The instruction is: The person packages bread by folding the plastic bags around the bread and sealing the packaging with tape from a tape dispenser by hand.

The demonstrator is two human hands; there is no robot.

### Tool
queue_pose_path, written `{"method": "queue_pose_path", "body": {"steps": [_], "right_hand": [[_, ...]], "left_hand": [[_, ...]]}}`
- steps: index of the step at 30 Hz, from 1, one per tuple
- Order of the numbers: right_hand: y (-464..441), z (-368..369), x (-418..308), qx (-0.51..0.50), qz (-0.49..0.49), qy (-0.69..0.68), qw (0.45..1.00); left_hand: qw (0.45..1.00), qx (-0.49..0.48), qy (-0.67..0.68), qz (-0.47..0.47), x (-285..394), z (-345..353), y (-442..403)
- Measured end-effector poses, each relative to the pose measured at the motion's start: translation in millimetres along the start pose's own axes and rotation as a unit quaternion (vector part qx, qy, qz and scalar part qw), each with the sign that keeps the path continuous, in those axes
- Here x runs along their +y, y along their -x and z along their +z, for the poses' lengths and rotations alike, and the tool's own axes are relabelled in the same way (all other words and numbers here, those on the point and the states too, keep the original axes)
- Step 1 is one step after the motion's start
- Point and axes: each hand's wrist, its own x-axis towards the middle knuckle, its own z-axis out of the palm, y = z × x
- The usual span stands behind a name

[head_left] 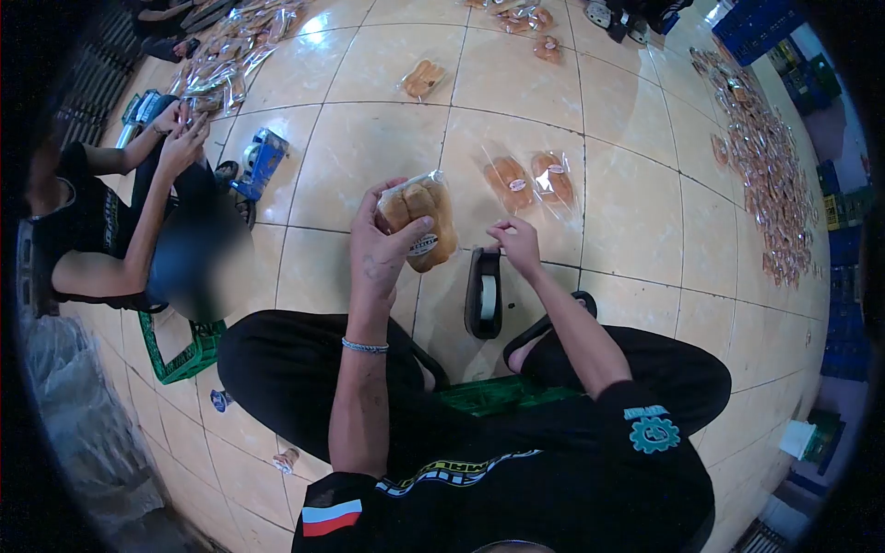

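Note:
My left hand grips a clear bag of bread rolls, thumb across the front beside a round white label. The bag is tilted and held above the floor. Just right of it, my right hand has its fingers pinched together at the far end of a black tape dispenser. Any strip of tape between those fingertips is too small to make out. The dispenser stands on the tiles between my crossed legs, its pale roll showing. Beyond my right hand lie two labelled bread packs, a left one and a right one.
Another bread pack lies farther out on the tiles. At the left, a seated person works near a blue tape dispenser and a green crate. Many packs cover the right floor; more packs are heaped far left.

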Motion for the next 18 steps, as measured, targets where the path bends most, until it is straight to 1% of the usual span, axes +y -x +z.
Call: {"method": "queue_pose_path", "body": {"steps": [1,2,3,5,6,8,10,11,13,14,16,17,18], "right_hand": [[-16.0,-0.5,-1.4,-0.058,0.114,0.076,0.989],[-27.2,-2.5,-4.0,-0.112,0.222,0.150,0.957],[-33.8,-3.6,5.8,-0.109,0.219,0.150,0.958],[-52.7,3.5,19.0,-0.028,0.105,0.096,0.989],[-58.5,4.6,-6.5,-0.031,0.097,0.094,0.990],[-50.9,-6.3,-109.6,-0.027,0.073,-0.073,0.994],[-32.1,-14.1,-175.1,-0.060,0.046,-0.203,0.976],[-21.9,-17.4,-201.3,-0.056,0.051,-0.199,0.977],[-11.0,-21.8,-239.8,-0.146,-0.028,-0.057,0.987],[-8.3,-21.2,-245.9,-0.141,-0.031,-0.055,0.988],[-6.1,-18.5,-254.5,-0.133,-0.067,0.053,0.987],[-5.5,-19.1,-253.4,-0.133,-0.071,0.054,0.987],[-4.9,-20.6,-248.5,-0.142,-0.042,-0.057,0.987]], "left_hand": [[1.000,-0.005,-0.006,-0.007,-1.2,1.4,-0.4],[1.000,-0.007,-0.004,-0.005,-1.5,3.2,-0.7],[1.000,-0.012,-0.001,-0.011,-1.1,3.6,0.0],[1.000,-0.013,0.000,-0.009,-2.3,0.0,0.1],[1.000,-0.013,-0.014,-0.007,-7.4,-3.7,-1.2],[1.000,-0.003,-0.023,-0.003,-6.6,-8.1,-6.5],[0.998,-0.042,-0.031,-0.047,-3.1,-6.8,-5.0],[0.997,-0.045,-0.027,-0.052,-1.9,-4.5,-3.2],[0.989,-0.111,-0.020,-0.100,3.8,2.8,-5.5],[0.988,-0.116,-0.019,-0.096,6.4,7.8,-3.9],[0.983,-0.158,0.029,-0.093,11.7,14.4,0.4],[0.983,-0.158,0.029,-0.089,12.0,13.0,-0.2],[0.982,-0.176,0.003,-0.071,10.1,10.3,-0.9]]}}
